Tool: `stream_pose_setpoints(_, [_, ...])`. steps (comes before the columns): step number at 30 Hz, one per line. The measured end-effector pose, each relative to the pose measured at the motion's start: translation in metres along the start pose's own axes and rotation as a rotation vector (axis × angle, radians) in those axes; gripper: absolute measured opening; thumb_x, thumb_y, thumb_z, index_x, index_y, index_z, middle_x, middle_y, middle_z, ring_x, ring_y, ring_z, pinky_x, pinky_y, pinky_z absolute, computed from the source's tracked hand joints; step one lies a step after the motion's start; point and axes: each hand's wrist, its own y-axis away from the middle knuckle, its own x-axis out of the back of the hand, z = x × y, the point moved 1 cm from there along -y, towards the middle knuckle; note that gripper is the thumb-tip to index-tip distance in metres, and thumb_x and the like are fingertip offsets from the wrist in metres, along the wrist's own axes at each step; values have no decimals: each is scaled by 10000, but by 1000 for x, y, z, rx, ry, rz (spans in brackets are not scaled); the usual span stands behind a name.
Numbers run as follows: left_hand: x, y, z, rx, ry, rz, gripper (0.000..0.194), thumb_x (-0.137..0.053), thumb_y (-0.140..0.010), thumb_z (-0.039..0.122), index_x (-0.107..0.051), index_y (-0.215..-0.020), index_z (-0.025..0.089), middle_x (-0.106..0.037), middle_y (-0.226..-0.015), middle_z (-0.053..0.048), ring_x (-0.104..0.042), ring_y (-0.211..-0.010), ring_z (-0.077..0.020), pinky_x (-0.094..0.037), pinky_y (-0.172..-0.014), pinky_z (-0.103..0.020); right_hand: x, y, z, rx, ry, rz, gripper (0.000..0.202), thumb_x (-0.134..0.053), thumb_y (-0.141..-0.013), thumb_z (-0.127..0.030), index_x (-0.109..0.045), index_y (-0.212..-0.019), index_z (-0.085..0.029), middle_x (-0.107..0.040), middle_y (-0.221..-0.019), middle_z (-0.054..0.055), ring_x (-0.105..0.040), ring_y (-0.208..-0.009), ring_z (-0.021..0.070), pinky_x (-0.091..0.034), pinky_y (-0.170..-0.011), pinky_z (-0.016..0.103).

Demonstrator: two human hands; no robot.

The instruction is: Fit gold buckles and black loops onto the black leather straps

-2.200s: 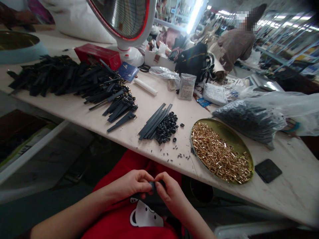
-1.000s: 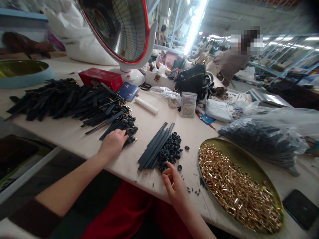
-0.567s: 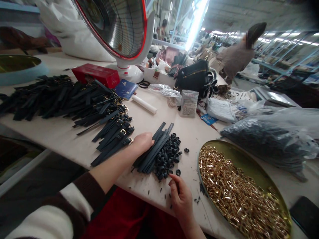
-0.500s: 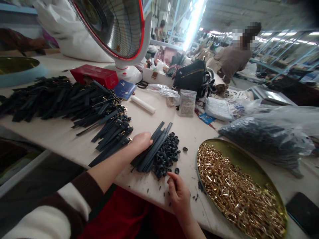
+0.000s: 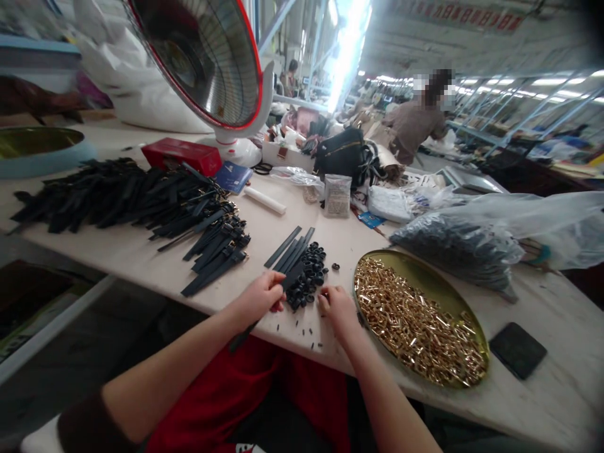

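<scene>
My left hand (image 5: pixel 264 296) is closed on a dark strap (image 5: pixel 244 335), whose lower end hangs over the table's front edge. More dark straps (image 5: pixel 289 250) lie side by side just beyond it. A heap of small black loops (image 5: pixel 309 274) sits between my two hands. At the right side of that heap is my right hand (image 5: pixel 336 307), fingers curled together; a small dark thing shows at its fingertips, too small to name. Further right, a round tray (image 5: pixel 427 267) holds many gold metal pieces (image 5: pixel 415 314).
At the left lies a big pile of dark buckled straps (image 5: pixel 141 195). Behind stand a red-rimmed heater (image 5: pixel 231 148), a red box (image 5: pixel 182 156) and a black bag (image 5: pixel 340 151). A clear plastic bag (image 5: pixel 462 245) and a dark phone-like slab (image 5: pixel 518 349) lie right. A person (image 5: pixel 415 129) is beyond.
My left hand has drawn back toward the table's front edge with a strap in it. My right hand has moved up beside the loops and its fingers have curled. The view has shifted.
</scene>
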Motion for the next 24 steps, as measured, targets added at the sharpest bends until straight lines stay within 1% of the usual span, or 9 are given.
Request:
stream_pose_setpoints(3, [-20, 35, -19, 145, 174, -139, 197, -420, -698, 186, -498, -872, 139, -539, -654, 28, -506, -456, -56, -381, -420, -156, -5, 0, -3, 5, 5, -35, 88, -579, -655, -123, -591, -697, -199, -561, -787, 53, -526, -706, 195, -393, -721, 330])
stream_pose_setpoints(6, [-29, 57, -31, 249, 301, -189, 163, -445, -678, 211, -488, -819, 143, -547, -667, 24, -492, -450, -43, -353, -402, -141, -5, 9, -4, -5, -31, -66, 110, -573, -628, -106, -561, -681, -202, -557, -762, 43, -523, -747, 211, -384, -751, 351])
stream_pose_setpoints(9, [-29, 69, -34, 295, 377, -207, 130, -468, -663, 205, -485, -777, 146, -558, -670, 23, -491, -459, -39, -342, -405, -136, 0, 21, -8, -44, -113, -118, 73, -596, -647, -186, -541, -695, -196, -557, -708, 23, -526, -713, 203, -400, -719, 355])
stream_pose_setpoints(12, [-27, 72, -38, 306, 418, -223, 111, -478, -677, 206, -482, -771, 148, -565, -666, 25, -495, -465, -40, -342, -416, -139, 5, 39, -17, -110, -243, -215, 152, -589, -702, -315, -523, -735, -182, -558, -652, 1, -529, -606, 167, -429, -616, 317])
stream_pose_setpoints(14, [-27, 72, -42, 311, 437, -235, 113, -487, -705, 244, -475, -772, 153, -563, -656, 29, -495, -459, -45, -341, -421, -145, 6, 56, -24, -153, -321, -289, 202, -561, -740, -368, -518, -750, -171, -566, -629, -5, -533, -569, 146, -437, -578, 292])
stream_pose_setpoints(16, [-29, 71, -46, 286, 416, -249, 159, -489, -738, 315, -466, -763, 160, -548, -627, 38, -486, -447, -52, -340, -426, -156, 5, 72, -32, -246, -484, -358, 233, -572, -745, -391, -511, -728, -166, -563, -602, -14, -526, -553, 127, -435, -568, 269])
stream_pose_setpoints(19, [-31, 71, -49, 137, 222, -239, 228, -464, -776, 385, -484, -755, 158, -510, -594, 43, -467, -457, -72, -344, -443, -178, 1, 89, -44, -456, -879, -426, 286, -649, -694, -405, -497, -653, -167, -550, -584, -28, -504, -546, 99, -419, -551, 231])
stream_pose_setpoints(21, [-31, 71, -48, 14, 29, -197, 225, -439, -798, 363, -513, -743, 157, -507, -594, 32, -478, -504, -95, -346, -471, -193, -2, 93, -52, -573, -1068, -417, 308, -706, -640, -398, -513, -626, -159, -569, -613, -20, -510, -566, 91, -420, -544, 209])
stream_pose_setpoints(24, [-28, 70, -46, -110, -178, -122, 209, -406, -815, 292, -560, -762, 162, -569, -666, 3, -524, -625, -136, -371, -573, -217, -4, 92, -58, -697, -1191, -364, 294, -775, -568, -333, -560, -642, -148, -606, -670, -12, -524, -567, 73, -430, -540, 181])
